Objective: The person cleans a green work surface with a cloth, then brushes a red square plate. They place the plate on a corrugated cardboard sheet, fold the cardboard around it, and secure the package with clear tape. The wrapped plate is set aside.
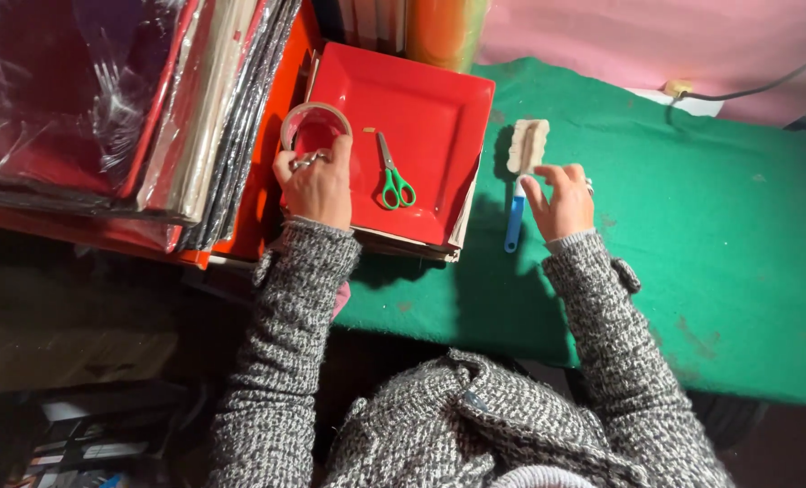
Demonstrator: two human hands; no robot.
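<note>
Left hand (315,185) gripped tape roll (315,126) at plate's (439,108) nine o'clock, right hand (561,201) fingers loosely spread, touching brush (520,176), scissors (392,176) on plate

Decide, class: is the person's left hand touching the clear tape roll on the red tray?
Touching. The head view shows the left hand gripping the tape roll at its lower rim.

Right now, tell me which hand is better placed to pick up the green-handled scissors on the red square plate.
Left. The left hand rests on the red square plate beside the green-handled scissors, though it holds a clear tape roll. The right hand is off the plate, at the blue-handled brush.
</note>
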